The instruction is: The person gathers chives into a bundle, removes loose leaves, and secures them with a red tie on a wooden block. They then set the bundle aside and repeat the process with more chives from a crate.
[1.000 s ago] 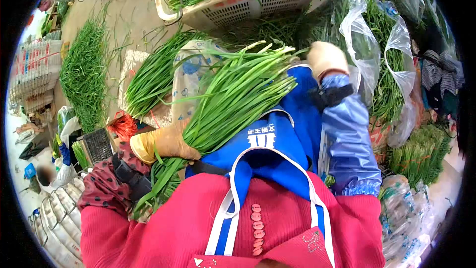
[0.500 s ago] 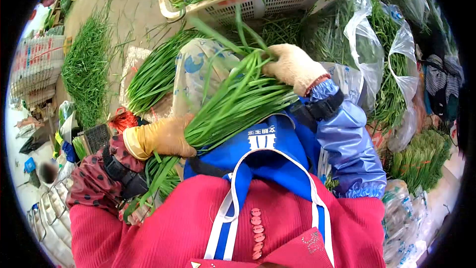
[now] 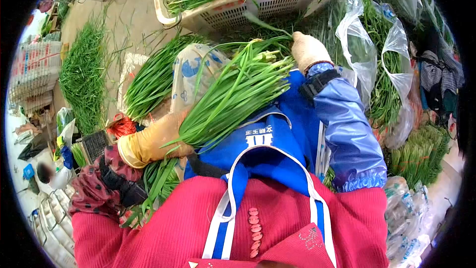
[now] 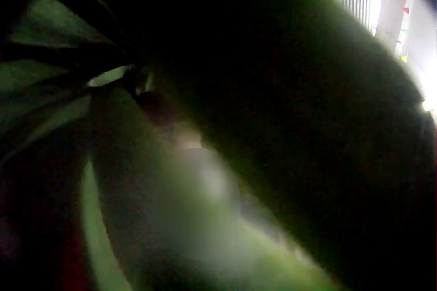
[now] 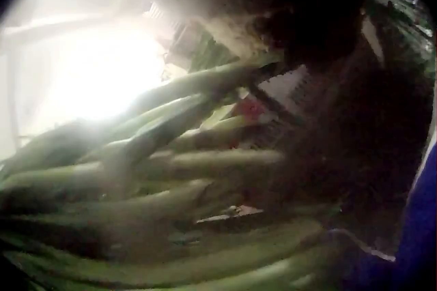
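Observation:
My left hand (image 3: 157,139), in a yellow-tan glove, grips a thick bunch of garlic chives (image 3: 238,89) by its leafy part. The bunch slants over my lap, its pale stalk ends pointing up and right. Just past those ends my right hand (image 3: 310,50), in a pale glove, pinches a loose chive leaf (image 3: 267,24) that trails to the left. Dark, blurred leaves (image 4: 109,223) fill most of the left wrist view. Stalks (image 5: 171,168) of the bunch lie below the shadowed right hand in the right wrist view.
Ahead stands a cream plastic crate (image 3: 248,10) full of chives. More chives (image 3: 158,79) lie left of my covered knee, and a loose heap (image 3: 82,74) is on the floor. Clear plastic bags (image 3: 354,39) of greens and tied bundles (image 3: 416,156) stand at the right.
My right hand came in to the stalk ends of the bunch, then drew away up and right with a loose leaf. My left hand keeps its grip, shifted slightly left.

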`<state>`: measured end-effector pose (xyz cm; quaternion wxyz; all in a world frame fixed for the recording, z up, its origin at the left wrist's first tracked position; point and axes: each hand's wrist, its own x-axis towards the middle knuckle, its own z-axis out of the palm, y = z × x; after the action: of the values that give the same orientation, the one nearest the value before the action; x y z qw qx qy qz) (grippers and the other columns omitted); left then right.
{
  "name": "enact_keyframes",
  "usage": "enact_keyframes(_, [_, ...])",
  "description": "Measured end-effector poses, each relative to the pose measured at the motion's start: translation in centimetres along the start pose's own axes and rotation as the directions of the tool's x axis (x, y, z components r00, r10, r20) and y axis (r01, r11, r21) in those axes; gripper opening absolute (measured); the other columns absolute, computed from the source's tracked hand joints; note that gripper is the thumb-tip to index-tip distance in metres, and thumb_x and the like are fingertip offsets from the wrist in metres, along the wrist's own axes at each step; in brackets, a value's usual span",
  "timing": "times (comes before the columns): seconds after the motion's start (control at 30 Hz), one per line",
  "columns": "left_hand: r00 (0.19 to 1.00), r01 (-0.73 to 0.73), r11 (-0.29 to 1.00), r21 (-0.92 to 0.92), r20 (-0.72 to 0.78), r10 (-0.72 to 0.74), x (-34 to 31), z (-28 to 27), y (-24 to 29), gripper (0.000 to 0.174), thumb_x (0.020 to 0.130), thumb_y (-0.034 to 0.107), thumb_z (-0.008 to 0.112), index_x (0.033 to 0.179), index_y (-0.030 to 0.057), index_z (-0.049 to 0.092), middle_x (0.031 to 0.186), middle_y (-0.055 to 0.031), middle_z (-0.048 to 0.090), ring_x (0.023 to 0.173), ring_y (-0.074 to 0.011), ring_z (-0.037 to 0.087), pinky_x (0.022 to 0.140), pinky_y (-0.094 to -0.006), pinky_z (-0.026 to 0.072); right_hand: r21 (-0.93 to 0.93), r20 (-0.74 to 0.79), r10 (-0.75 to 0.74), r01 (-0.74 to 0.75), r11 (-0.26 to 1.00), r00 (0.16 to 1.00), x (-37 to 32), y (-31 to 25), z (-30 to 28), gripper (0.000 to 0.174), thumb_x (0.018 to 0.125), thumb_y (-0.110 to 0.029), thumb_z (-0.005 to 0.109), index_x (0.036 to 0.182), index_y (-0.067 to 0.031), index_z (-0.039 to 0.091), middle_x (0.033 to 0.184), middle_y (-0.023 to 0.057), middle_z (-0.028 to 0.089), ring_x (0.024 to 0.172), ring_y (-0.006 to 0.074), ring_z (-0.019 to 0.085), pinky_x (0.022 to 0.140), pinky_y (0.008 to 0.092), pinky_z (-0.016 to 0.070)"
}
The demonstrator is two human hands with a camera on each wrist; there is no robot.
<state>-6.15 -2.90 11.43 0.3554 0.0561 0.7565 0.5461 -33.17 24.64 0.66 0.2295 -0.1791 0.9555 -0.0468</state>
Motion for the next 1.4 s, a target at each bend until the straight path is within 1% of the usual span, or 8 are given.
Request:
enact_keyframes(0.2, [0.993,0.049,0.962,0.268,-0.117,-0.018,-1.2,-1.1,3.9,0.066,0.084,-0.002,0.062,0.144,-0.0008,0.035,0.129,-0.0098,0.059,0.114,-0.0151,0.057,0.098,-0.0291,0.0456,-0.038,-0.130,0.104,-0.110,0.993,0.986,3.8,3.9,-2.1,0.026,0.096,-0.015,0.046,0.113,-0.0054,0.063,0.111,0.0240,0.067,0.109,0.0386,0.063,0.092,0.0472,0.0507])
enact_keyframes(0.27, [0.951,0.116,0.969,-0.219,-0.258,-0.172,-2.2,-0.3,3.6,0.068,0.085,-0.003,0.061,0.147,-0.0008,0.033,0.128,-0.0076,0.060,0.111,-0.0136,0.057,0.096,-0.0281,0.0465,-0.368,0.030,-0.031,0.040,0.929,0.999,6.2,6.6,-2.1,0.029,0.096,-0.022,0.052,0.115,-0.0013,0.061,0.120,0.0242,0.063,0.116,0.0372,0.059,0.096,0.0448,0.0486])
enact_keyframes(0.4, [0.885,0.235,0.967,-0.103,-0.389,-0.257,-3.0,-0.4,5.1,0.063,0.086,0.000,0.063,0.143,-0.0012,0.037,0.126,-0.0079,0.060,0.111,-0.0128,0.057,0.096,-0.0283,0.0462,0.261,-0.131,0.062,-0.026,0.965,0.989,3.8,5.4,-6.0,0.049,0.092,-0.028,0.064,0.130,0.0016,0.056,0.119,0.0178,0.066,0.111,0.0294,0.064,0.095,0.0339,0.0484])
enact_keyframes(0.53, [0.849,0.178,0.984,0.014,-0.508,-0.146,-1.8,0.5,2.4,0.066,0.085,0.001,0.064,0.144,-0.0029,0.035,0.127,-0.0076,0.060,0.111,-0.0124,0.056,0.097,-0.0280,0.0454,0.748,-0.466,-0.058,0.428,0.507,0.883,-1.2,0.8,-6.4,0.045,0.082,-0.036,0.074,0.117,-0.0087,0.067,0.112,0.0165,0.069,0.104,0.0319,0.066,0.093,0.0371,0.0502])
enact_keyframes(0.8, [0.786,0.301,0.895,0.328,-0.617,-0.039,-0.5,1.7,1.2,0.082,0.080,0.002,0.068,0.153,0.0099,0.031,0.126,-0.0158,0.064,0.114,-0.0233,0.062,0.097,-0.0314,0.0469,0.098,-0.643,-0.544,0.763,0.639,0.539,-5.3,-7.6,-3.8,0.020,0.080,-0.021,0.068,0.099,-0.0174,0.069,0.101,0.0067,0.067,0.097,0.0299,0.062,0.083,0.0422,0.0510])
enact_keyframes(1.07, [0.747,0.476,0.490,0.730,-0.630,0.213,-1.7,3.7,-2.7,0.089,0.071,0.001,0.066,0.152,0.0246,0.035,0.131,-0.0232,0.053,0.088,-0.0401,0.063,0.072,-0.0444,0.0532,0.975,-0.213,0.275,0.185,0.127,0.938,-3.2,-1.9,-2.1,0.013,0.087,-0.010,0.067,0.097,-0.0043,0.074,0.083,0.0019,0.071,0.069,0.0086,0.060,0.062,0.0243,0.0490])
enact_keyframes(1.2, [0.776,0.456,0.401,0.794,-0.576,0.258,-1.8,4.0,-4.5,0.086,0.076,0.003,0.062,0.153,0.0273,0.032,0.129,-0.0293,0.052,0.081,-0.0401,0.062,0.069,-0.0452,0.0524,0.941,-0.297,0.459,0.177,0.288,0.837,-0.9,4.3,-3.1,0.022,0.085,-0.023,0.072,0.099,-0.0051,0.074,0.083,0.0040,0.071,0.068,0.0099,0.059,0.062,0.0265,0.0494])
enact_keyframes(1.4, [0.778,0.471,0.331,0.818,-0.562,0.280,-1.5,3.8,-6.9,0.095,0.066,-0.007,0.061,0.151,0.0272,0.036,0.136,-0.0236,0.051,0.089,-0.0386,0.063,0.073,-0.0428,0.0529,0.491,-0.107,-0.276,0.292,0.821,0.955,-2.8,-1.2,-3.1,0.042,0.086,-0.033,0.071,0.115,-0.0027,0.067,0.108,0.0143,0.070,0.101,0.0184,0.065,0.089,0.0331,0.0503])
